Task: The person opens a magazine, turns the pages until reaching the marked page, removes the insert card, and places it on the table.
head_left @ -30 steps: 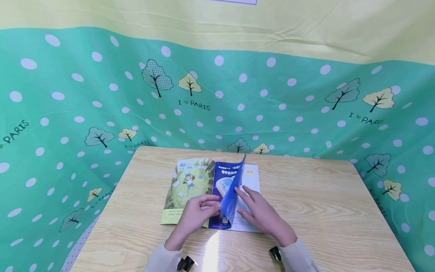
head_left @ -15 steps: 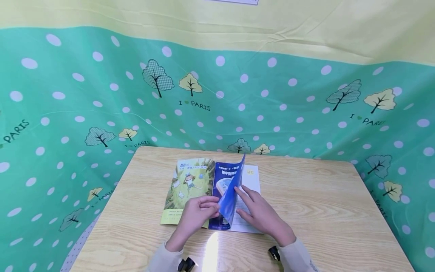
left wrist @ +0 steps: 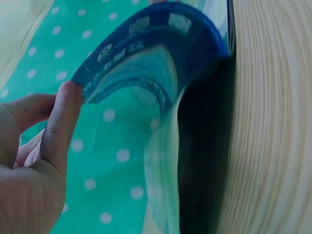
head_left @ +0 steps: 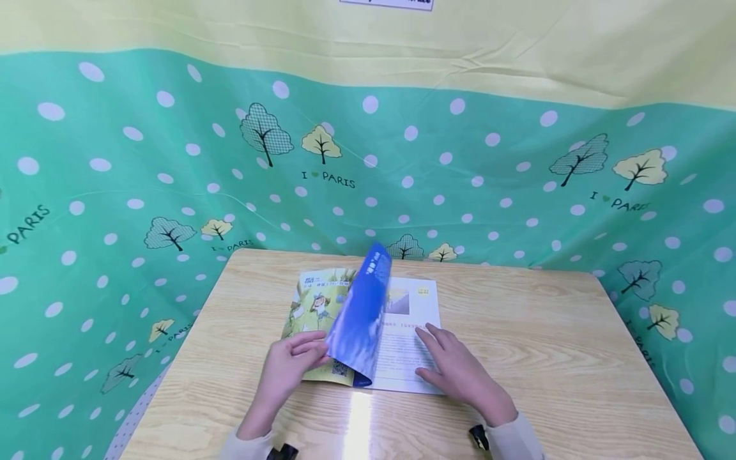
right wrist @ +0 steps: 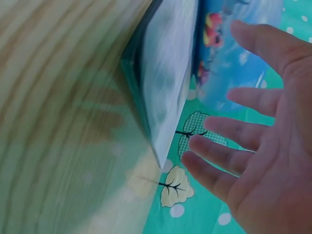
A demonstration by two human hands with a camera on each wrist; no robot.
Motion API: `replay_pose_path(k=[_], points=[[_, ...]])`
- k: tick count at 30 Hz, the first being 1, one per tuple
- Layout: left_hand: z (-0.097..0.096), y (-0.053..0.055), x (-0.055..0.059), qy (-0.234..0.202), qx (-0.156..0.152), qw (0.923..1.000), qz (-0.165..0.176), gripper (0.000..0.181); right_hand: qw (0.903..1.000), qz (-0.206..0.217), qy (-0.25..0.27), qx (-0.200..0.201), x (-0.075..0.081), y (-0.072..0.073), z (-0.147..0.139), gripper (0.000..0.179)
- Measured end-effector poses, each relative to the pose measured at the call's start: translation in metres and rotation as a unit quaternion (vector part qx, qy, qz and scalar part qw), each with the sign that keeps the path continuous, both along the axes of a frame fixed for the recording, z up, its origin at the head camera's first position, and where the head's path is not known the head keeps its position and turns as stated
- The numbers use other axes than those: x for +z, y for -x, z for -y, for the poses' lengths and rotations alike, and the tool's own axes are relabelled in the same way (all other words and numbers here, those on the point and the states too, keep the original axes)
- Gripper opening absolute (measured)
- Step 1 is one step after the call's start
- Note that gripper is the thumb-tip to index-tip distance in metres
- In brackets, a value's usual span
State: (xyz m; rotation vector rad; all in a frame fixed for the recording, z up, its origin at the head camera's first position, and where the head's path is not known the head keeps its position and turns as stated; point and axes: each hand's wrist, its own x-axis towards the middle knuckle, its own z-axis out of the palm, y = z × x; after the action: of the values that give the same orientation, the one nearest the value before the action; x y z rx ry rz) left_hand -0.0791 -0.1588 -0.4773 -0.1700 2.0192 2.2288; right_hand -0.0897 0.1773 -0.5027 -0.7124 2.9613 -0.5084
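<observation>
An open magazine (head_left: 402,370) lies on the wooden table, its left side a green page with a cartoon child, its right side white with text. One blue page (head_left: 359,313) stands raised and bent over toward the left. My left hand (head_left: 290,364) pinches that page's lower outer corner between thumb and fingers; the left wrist view shows the page (left wrist: 141,53) curving away from the fingertips. Over the right part of the magazine is my right hand (head_left: 454,367), fingers spread and relaxed, holding nothing. The right wrist view shows the same hand (right wrist: 258,131) beside the magazine's edge.
The light wooden table (head_left: 535,326) extends to both sides of the magazine. A green dotted curtain (head_left: 460,166) with printed trees hangs behind and beside it. Dark wrist devices show at both sleeves.
My left hand has moved left, carrying the blue page over from right to left and uncovering the white text page. My right hand has drawn slightly right, off the blue page.
</observation>
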Motion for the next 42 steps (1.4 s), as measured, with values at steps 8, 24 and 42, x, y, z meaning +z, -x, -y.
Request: replay_pose_path(k=[8, 24, 42], points=[[0.041, -0.011, -0.002, 0.034, 0.072, 0.9968, 0.008, 0.034, 0.9992, 0.031, -0.019, 0.018, -0.009, -0.005, -0.008, 0.084], [0.069, -0.025, -0.019, 0.084, 0.117, 0.9882, 0.052, 0.037, 0.9978, 0.051, -0.034, 0.024, -0.015, -0.009, -0.009, 0.093], [0.088, -0.026, -0.045, 0.170, 0.118, 0.9729, 0.104, 0.035, 0.9968, 0.065, -0.040, 0.027, -0.014, -0.008, -0.009, 0.079]])
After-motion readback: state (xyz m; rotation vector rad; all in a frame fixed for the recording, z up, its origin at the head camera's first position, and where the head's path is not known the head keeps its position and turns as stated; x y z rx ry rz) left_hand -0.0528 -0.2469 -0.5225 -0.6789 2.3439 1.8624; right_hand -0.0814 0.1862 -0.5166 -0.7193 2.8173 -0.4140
